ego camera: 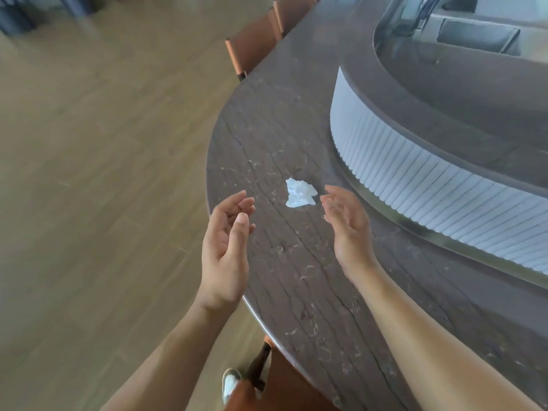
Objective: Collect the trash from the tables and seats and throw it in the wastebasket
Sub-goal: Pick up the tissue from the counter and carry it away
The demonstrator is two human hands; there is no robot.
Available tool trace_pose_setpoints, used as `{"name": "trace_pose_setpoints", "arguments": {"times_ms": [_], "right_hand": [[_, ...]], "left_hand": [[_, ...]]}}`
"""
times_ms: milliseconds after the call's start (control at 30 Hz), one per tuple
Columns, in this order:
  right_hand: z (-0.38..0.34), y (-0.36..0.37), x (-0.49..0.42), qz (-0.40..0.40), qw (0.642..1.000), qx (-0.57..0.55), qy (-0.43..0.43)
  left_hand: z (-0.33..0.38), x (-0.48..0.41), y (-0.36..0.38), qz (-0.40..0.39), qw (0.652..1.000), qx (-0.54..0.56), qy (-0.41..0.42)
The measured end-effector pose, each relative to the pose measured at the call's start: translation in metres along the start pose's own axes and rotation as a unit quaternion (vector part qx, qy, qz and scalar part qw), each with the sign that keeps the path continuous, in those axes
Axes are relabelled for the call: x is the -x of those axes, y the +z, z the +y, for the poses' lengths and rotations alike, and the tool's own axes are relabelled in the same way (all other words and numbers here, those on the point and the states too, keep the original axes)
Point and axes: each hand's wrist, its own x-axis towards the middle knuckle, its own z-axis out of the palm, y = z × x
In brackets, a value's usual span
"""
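A crumpled white paper napkin [299, 193] lies on the dark curved stone counter [296, 262]. My right hand [345, 221] hovers just right of the napkin, palm turned inward, fingers apart, holding nothing. My left hand [228, 241] is over the counter's rounded edge, a little left of and nearer than the napkin, also with loose fingers and nothing in it. Neither hand touches the napkin. No wastebasket is in view.
A raised curved tier with a white ribbed front [430, 185] runs along the counter's right. Orange-brown chairs [255, 43] stand at the far edge, and another chair [267, 381] is below me by my shoe [229, 384]. Wooden floor [103, 173] spreads to the left.
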Motion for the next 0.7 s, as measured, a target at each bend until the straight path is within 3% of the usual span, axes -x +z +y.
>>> {"name": "trace_pose_setpoints", "arguments": {"times_ms": [133,300,533,700], "right_hand": [[0.033,0.019,-0.049,0.002,0.998,0.044,0.042],[0.096,0.033,-0.112,0.002,0.972,0.218,0.086],[0.161,0.056,-0.184,-0.083,0.884,0.452,0.082],[0.189,0.069,-0.213,-0.148,0.812,0.554,0.104]], "left_hand": [[-0.03,-0.047,0.014,-0.026,1.0,-0.001,-0.002],[-0.076,-0.1,0.028,-0.062,0.998,-0.012,-0.018],[-0.128,-0.141,0.031,-0.091,0.994,-0.02,-0.051],[-0.151,-0.153,0.026,-0.095,0.993,-0.029,-0.066]]}}
